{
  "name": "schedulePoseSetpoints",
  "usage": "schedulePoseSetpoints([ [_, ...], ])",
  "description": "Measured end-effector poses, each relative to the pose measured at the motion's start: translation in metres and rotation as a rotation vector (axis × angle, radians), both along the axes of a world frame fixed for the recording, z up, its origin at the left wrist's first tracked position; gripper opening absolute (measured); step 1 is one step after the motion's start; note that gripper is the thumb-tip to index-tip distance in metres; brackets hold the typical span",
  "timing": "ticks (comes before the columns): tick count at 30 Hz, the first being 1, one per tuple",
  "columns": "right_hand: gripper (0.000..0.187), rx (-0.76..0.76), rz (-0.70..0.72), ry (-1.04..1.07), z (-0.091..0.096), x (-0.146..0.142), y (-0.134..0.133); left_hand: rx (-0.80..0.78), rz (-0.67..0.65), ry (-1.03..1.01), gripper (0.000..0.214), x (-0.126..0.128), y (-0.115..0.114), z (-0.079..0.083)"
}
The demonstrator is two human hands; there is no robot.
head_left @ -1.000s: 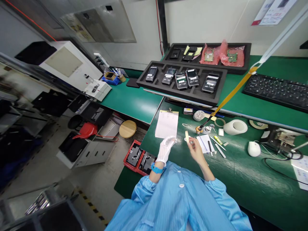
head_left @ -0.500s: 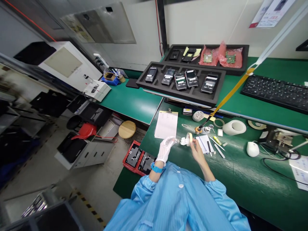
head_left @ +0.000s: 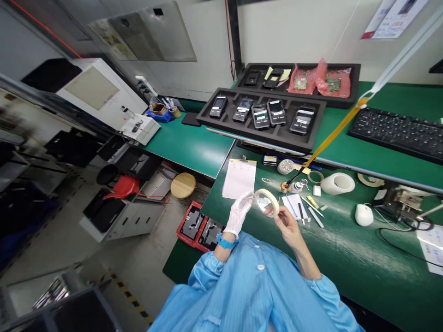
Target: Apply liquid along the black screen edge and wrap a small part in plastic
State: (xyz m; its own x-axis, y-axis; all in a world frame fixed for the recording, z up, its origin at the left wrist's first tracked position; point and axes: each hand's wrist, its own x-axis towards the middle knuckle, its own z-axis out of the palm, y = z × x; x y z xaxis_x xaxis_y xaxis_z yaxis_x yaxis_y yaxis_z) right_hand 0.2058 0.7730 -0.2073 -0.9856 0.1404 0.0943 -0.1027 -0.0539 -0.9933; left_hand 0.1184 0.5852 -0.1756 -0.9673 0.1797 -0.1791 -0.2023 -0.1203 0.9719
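My left hand [head_left: 238, 214], in a white glove with a blue band at the wrist, is closed at the fingertips near the clipboard. Something clear and shiny shows at its fingers, too small to make out. My bare right hand [head_left: 288, 224] pinches the lower right edge of a roll of masking tape [head_left: 276, 203], held up above the green bench with its round opening turned toward me. A bit of white shows through that opening. The left fingertips are close to the roll's left side; whether they touch it I cannot tell.
Behind my hands lie a clipboard with paper [head_left: 238, 180], a pot of small parts [head_left: 285, 166] and a white roll [head_left: 337, 183]. Pens, a white mouse [head_left: 363, 215] and a metal fixture [head_left: 401, 203] are to the right. A foam tray of handheld devices [head_left: 214, 122] overhangs the bench.
My right hand has turned the tape roll from edge-on to facing me and shifted slightly right and down. My left hand has stayed almost in place.
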Motion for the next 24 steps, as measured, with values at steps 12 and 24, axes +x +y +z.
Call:
schedulePoseSetpoints([
  [12,0.059,-0.067,-0.017,-0.019,0.035,0.004,0.003,-0.018,-0.206,0.134,0.066,0.016,-0.01,0.056],
  [24,0.028,0.354,-0.276,0.153,0.071,0.016,-0.013,-0.293,-0.3,0.489,0.021,0.03,-0.014,0.046],
])
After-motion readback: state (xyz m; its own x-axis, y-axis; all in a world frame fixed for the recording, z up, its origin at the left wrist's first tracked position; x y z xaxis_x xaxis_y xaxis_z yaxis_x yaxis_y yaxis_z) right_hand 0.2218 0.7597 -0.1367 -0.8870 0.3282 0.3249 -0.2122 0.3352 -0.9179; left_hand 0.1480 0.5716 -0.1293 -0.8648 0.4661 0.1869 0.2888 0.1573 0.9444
